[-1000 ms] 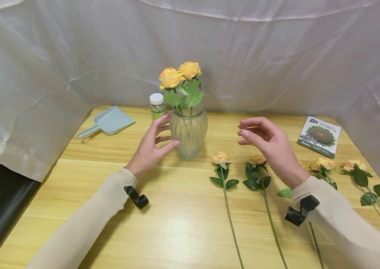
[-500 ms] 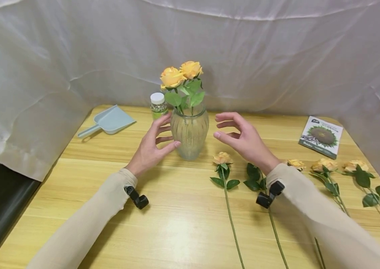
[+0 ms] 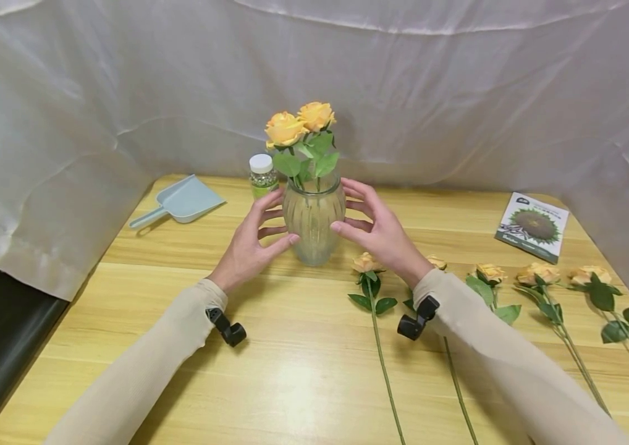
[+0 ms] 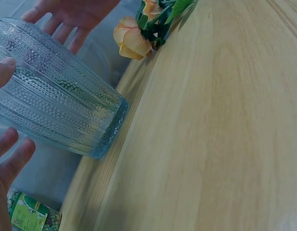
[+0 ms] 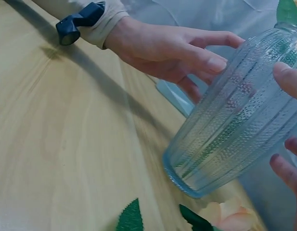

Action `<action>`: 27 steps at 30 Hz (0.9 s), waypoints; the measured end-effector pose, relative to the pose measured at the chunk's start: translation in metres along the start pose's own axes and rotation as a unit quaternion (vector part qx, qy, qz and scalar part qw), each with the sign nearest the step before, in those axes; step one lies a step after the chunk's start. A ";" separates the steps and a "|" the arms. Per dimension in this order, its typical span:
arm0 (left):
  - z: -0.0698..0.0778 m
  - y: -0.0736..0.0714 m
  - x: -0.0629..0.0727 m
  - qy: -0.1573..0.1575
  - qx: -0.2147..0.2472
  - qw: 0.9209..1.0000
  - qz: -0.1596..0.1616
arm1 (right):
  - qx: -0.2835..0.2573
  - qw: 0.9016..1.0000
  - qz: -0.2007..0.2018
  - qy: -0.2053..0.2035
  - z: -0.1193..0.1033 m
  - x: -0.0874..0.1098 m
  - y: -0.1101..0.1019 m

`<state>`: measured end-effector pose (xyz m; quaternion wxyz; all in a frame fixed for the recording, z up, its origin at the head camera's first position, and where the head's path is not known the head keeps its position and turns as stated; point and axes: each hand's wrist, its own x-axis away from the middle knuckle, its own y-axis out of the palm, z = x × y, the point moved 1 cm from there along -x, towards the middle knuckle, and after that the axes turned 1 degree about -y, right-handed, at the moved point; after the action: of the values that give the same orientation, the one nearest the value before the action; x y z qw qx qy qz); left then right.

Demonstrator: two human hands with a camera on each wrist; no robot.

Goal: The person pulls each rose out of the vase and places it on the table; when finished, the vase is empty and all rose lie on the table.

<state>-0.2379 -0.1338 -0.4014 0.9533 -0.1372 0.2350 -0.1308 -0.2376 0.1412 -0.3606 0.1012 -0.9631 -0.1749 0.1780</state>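
A clear ribbed glass vase point(image 3: 314, 232) stands upright toward the back of the table, with two yellow-orange roses point(image 3: 283, 128) in it. My left hand point(image 3: 250, 238) curves around its left side, thumb at the front and fingertips close to the glass. From the right, my right hand point(image 3: 378, 232) curves around the opposite side. The thumb point(image 3: 346, 230) lies over the front of the glass, while its upper fingertips are partly hidden behind the rim. In the right wrist view, the left index finger and thumb meet the vase point(image 5: 235, 115) at its edge.
Several long-stemmed roses point(image 3: 368, 262) lie in a row on the right half of the wooden table point(image 3: 270, 383). Behind the vase's left side stands a white-capped jar point(image 3: 261, 165). A light blue dustpan point(image 3: 185, 199) lies left; a sunflower-printed packet point(image 3: 534, 225) lies back right. Pale cloth hangs behind.
My right hand has moved left from above the lying roses to the vase's right side. The left hand stays at the vase, which stands in nearly the same place.
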 end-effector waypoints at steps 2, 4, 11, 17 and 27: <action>-0.001 0.000 0.000 0.001 -0.002 1.000 0.001 | 0.000 1.000 0.003 0.002 0.002 0.001 0.002; -0.001 0.000 0.001 0.003 -0.008 1.000 0.003 | -0.003 1.000 0.005 0.005 0.003 0.002 0.003; 0.007 -0.008 -0.005 0.026 -0.027 0.999 0.029 | -0.002 1.000 0.001 0.011 0.005 0.002 0.004; 0.028 -0.020 -0.021 0.075 -0.033 0.995 0.058 | 0.000 1.000 -0.005 0.014 0.002 0.002 0.004; 0.052 -0.018 -0.035 0.118 -0.032 0.990 0.064 | -0.008 1.000 -0.012 0.012 0.003 0.002 0.002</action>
<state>-0.2460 -0.1289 -0.3365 0.9204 -0.1355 0.3585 -0.0776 -0.2363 0.1408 -0.3642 0.0980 -0.9637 -0.1863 0.1641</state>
